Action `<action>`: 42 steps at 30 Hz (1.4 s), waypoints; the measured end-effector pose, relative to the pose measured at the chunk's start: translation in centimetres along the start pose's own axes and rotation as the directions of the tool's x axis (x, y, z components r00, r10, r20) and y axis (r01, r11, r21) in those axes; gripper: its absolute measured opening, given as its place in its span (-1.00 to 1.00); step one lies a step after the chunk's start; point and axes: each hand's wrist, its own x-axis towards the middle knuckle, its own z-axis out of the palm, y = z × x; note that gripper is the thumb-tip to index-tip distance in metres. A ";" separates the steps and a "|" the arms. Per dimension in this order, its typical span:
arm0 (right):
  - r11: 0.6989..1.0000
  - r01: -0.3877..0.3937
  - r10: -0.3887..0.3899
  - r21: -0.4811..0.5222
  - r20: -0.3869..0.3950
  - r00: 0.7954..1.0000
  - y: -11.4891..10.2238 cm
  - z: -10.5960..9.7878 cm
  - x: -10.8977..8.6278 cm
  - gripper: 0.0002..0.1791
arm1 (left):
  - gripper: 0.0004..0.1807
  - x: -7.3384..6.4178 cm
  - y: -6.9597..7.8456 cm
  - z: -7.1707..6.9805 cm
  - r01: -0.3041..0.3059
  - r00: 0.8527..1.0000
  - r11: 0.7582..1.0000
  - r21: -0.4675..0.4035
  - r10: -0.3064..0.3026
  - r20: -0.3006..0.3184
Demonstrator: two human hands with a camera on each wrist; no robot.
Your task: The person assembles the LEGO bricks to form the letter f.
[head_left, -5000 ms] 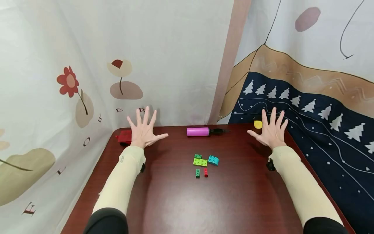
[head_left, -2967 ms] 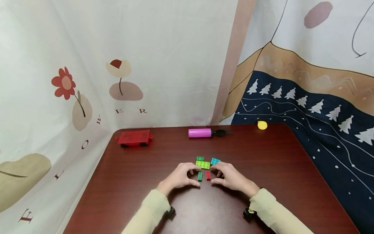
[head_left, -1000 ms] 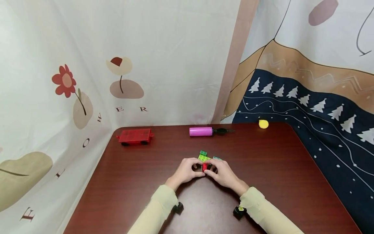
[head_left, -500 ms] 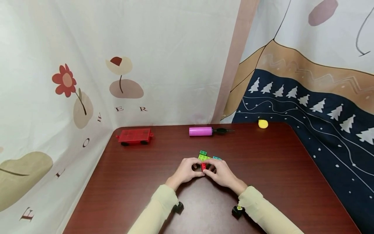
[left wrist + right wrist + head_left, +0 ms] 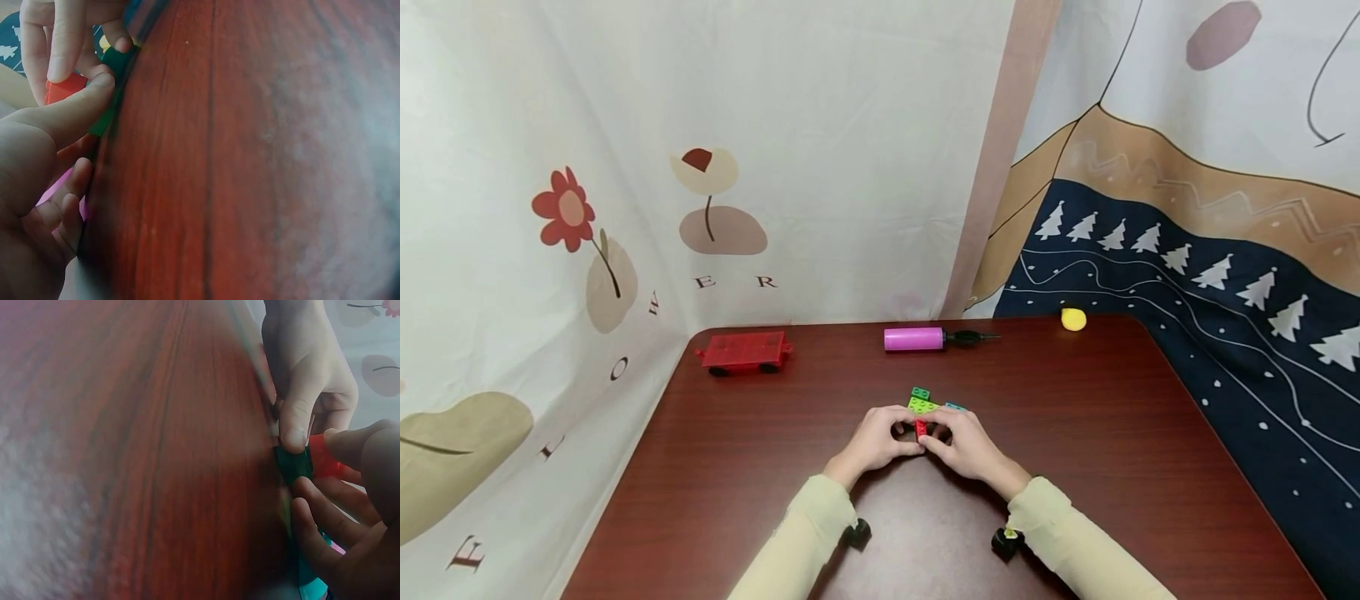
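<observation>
Near the middle of the table, my left hand (image 5: 874, 440) grips a small dark green toy brick (image 5: 292, 464), its thumb on the near end. My right hand (image 5: 967, 447) pinches a small red brick (image 5: 921, 429) between thumb and finger. In the right wrist view the red brick (image 5: 324, 457) sits against the top of the green one; whether their studs are locked I cannot tell. Just beyond my fingers lie a lime green brick (image 5: 922, 406), another small green brick (image 5: 921, 392) and a partly hidden blue brick (image 5: 956, 407).
A red toy wagon (image 5: 745, 352) with black wheels stands at the table's back left. Behind the bricks lies a purple hand pump (image 5: 913, 338) with a black nozzle end. A yellow object (image 5: 1073, 319) rests at the back right. Printed curtains hang behind the table (image 5: 820, 375).
Both hands came from spread at the back of the table to the bricks. The red brick was lifted over the green one, and the lime brick shifted slightly. Over the last second little has moved.
</observation>
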 end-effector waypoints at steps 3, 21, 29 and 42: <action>1.000 0.010 -0.010 -0.016 0.009 1.000 -0.1 -0.1 0.2 -0.68 | -0.60 0.0 -0.1 0.1 0.003 1.000 1.000 -0.007 -0.003 -0.001; 1.000 -0.002 0.002 0.008 0.005 1.000 0.1 0.4 0.1 -0.70 | -0.50 -0.4 -0.8 0.1 0.001 0.999 1.000 -0.029 0.000 0.038; 0.998 -0.031 0.033 0.056 -0.038 0.999 0.0 0.8 0.0 -0.71 | -0.52 -0.6 -0.7 0.1 0.002 0.999 0.999 -0.045 0.000 0.036; 0.997 -0.076 0.076 0.006 -0.009 0.997 -0.2 0.5 0.1 -0.66 | -0.46 0.0 -0.5 -0.4 0.030 0.999 0.999 -0.032 -0.029 0.018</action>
